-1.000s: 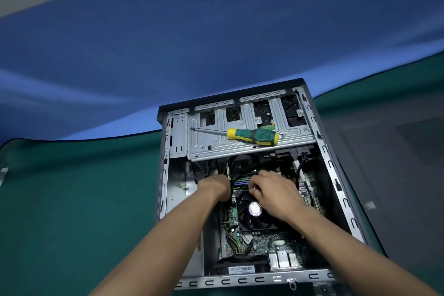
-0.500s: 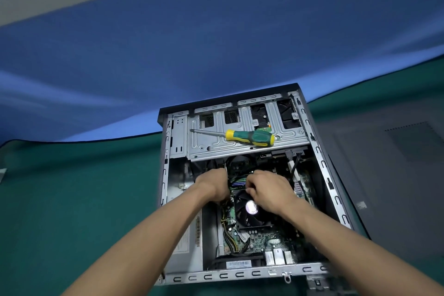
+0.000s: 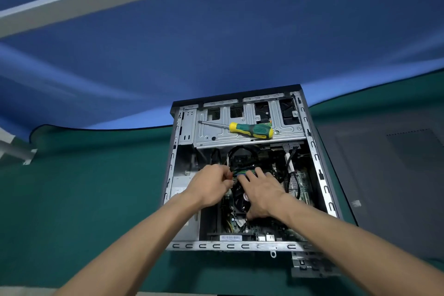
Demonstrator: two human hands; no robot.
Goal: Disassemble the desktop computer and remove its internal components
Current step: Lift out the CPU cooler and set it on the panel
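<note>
My forearms reach in over the near edge of the open computer case (image 3: 240, 246), which lies on its side on the green mat (image 3: 84, 199), toward the mat's far right. My right hand (image 3: 260, 193) rests spread over the black cooler fan (image 3: 240, 199) on the motherboard (image 3: 298, 182), fingers fairly straight, tips toward the memory sticks (image 3: 242, 172). My left hand (image 3: 211, 187) is curled beside it, fingers pinching something thin at the sticks' left end; whether that is a latch, a cable or a stick I cannot tell.

I judge I am at the memory-removal step. Next comes freeing the end clips and lifting straight up, without twisting.

My hands hide most of the fan and the slots. Farther back, the screwdriver (image 3: 252, 130) lies idle on the drive cage (image 3: 216, 134) by the case's far edge.
</note>
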